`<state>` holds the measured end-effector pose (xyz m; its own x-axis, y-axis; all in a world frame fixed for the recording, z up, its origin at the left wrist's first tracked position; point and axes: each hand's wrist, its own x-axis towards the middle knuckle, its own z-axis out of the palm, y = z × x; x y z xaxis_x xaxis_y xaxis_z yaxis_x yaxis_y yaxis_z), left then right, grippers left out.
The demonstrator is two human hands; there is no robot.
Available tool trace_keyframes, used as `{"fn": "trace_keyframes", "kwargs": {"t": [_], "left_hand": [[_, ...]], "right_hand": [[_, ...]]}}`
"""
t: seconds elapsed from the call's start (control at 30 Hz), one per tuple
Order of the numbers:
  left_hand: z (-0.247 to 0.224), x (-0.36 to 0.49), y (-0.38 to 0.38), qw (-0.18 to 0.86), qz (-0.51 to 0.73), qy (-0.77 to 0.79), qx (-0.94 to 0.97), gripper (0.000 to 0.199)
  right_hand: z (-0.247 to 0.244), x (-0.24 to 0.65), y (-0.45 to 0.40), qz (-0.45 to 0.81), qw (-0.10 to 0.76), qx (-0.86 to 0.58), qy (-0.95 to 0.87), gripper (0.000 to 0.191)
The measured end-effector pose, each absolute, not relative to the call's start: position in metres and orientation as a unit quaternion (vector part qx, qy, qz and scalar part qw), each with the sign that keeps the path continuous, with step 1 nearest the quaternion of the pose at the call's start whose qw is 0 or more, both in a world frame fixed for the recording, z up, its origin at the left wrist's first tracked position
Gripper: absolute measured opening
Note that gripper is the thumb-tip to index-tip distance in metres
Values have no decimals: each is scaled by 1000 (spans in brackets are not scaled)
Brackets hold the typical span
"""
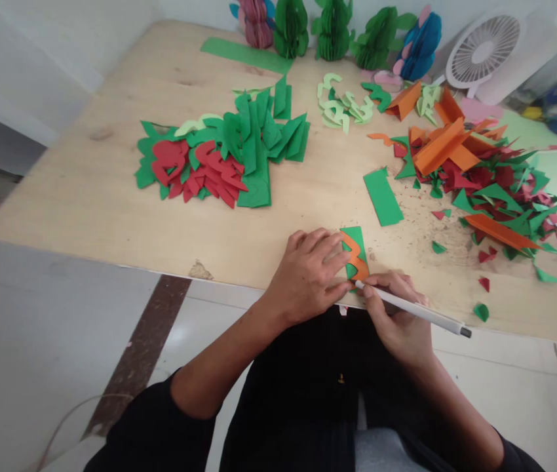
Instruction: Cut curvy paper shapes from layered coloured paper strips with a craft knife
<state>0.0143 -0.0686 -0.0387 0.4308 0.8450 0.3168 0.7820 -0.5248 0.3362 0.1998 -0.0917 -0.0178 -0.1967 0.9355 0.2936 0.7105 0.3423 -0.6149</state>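
Note:
Near the table's front edge lies a green paper strip (356,235) with a wavy orange paper cut-out (357,262) on top of it. My left hand (308,275) rests over their left side, fingers spread and pressing down on the paper. Part of the cut-out is hidden beneath those fingers. In my right hand (401,318) is a white pen (416,305), gripped low near its point. The tip meets the lower end of the orange cut-out, close to my left thumb. A second green paper rectangle (383,196) lies just beyond, to the right.
Red paper cut-outs (217,172) and folded green paper pieces (256,147) are piled at left. Orange, red and green scraps (499,190) heap up at right. Pale green cut-outs (345,108), honeycomb paper figures (332,29) and a white fan (485,49) stand farther back.

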Motion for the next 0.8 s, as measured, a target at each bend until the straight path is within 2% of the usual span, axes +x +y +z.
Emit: {"fn": "trace_keyframes", "kwargs": {"t": [0.33, 0.6, 0.8], "left_hand": [[-39, 14, -69, 64, 223, 481, 846, 35], [-40, 14, -70, 77, 225, 481, 844, 39], [-36, 12, -70, 102, 218, 476, 846, 39]], "right_hand": [[-18, 197, -93, 190, 327, -546, -747, 8], [-14, 202, -90, 261, 341, -586, -687, 14], [-17, 200, -80, 187, 338, -524, -759, 18]]}}
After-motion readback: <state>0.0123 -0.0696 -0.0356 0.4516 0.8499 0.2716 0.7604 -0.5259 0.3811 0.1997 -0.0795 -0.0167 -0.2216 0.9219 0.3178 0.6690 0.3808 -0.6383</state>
